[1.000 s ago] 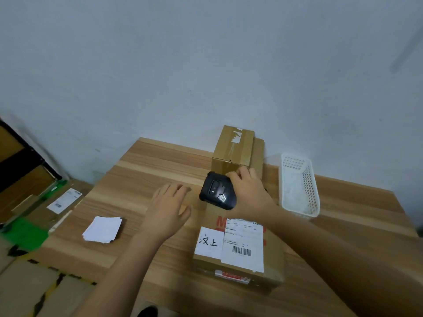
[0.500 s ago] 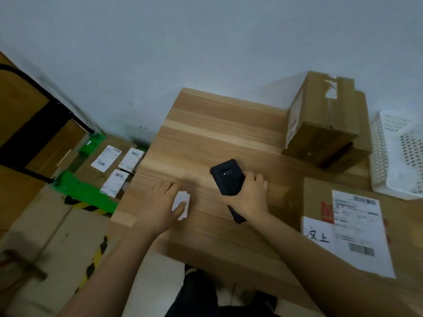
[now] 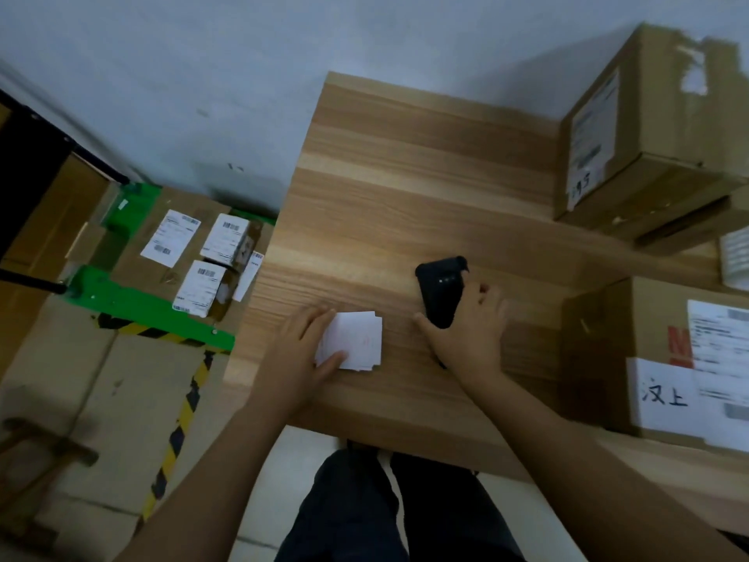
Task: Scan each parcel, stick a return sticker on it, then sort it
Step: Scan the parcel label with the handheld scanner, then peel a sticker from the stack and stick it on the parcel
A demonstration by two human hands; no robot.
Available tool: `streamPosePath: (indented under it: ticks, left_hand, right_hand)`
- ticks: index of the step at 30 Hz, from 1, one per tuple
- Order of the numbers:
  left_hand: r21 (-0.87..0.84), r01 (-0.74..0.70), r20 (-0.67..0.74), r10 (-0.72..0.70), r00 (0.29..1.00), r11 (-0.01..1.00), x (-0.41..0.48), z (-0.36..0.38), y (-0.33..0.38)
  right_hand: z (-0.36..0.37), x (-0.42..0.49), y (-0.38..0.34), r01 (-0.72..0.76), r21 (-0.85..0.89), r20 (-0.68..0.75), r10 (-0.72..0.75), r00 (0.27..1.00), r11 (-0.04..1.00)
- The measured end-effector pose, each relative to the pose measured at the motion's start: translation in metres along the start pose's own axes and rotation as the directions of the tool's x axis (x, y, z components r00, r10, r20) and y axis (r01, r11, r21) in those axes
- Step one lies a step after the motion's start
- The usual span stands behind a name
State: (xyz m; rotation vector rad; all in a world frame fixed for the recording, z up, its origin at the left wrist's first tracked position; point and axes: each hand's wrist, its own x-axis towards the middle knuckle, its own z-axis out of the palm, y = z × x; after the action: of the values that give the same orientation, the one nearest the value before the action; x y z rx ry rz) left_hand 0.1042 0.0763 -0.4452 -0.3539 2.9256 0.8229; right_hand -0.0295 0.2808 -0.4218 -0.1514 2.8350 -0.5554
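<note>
The parcel (image 3: 608,358) with the handwritten label is sitting on the bench (image 3: 405,176) well to the right of the sticker stack (image 3: 356,340), its far side running out of sight and its printed label blurring past reading. Farther right and back from the stack, the stacked boxes (image 3: 656,115) are also getting cut off, and only a sliver of a white basket (image 3: 735,257) is showing. The right hand (image 3: 470,330) is hiding the handle of the black scanner (image 3: 439,292), its grip curling round it just right of the stack. The left hand (image 3: 302,350) is pinching the stack's left edge between thumb and fingers. Left of the stack, beyond the bench, labelled parcels (image 3: 194,253) are lying on a green cart (image 3: 142,306).
</note>
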Motion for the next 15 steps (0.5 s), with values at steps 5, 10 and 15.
streamPosePath:
  ticks: [5, 10, 15]
  left_hand:
    - [-0.026, -0.007, -0.025, 0.007, 1.000, 1.000, 0.002, 0.003, -0.004]
    - [-0.018, 0.021, -0.024, -0.022, 0.999, 1.000, 0.002, 0.007, -0.009]
    - [-0.021, 0.013, -0.039, -0.013, 0.999, 1.000, 0.003, 0.009, -0.010]
  right_hand:
    - [0.022, -0.012, -0.039, 0.265, 0.107, 0.180, -0.280, 0.943, 0.958]
    - [0.028, -0.016, -0.049, 0.116, 0.230, 0.238, -0.171, 0.956, 0.966]
    - [0.019, -0.018, -0.049, 0.099, 0.277, 0.213, -0.161, 0.964, 0.956]
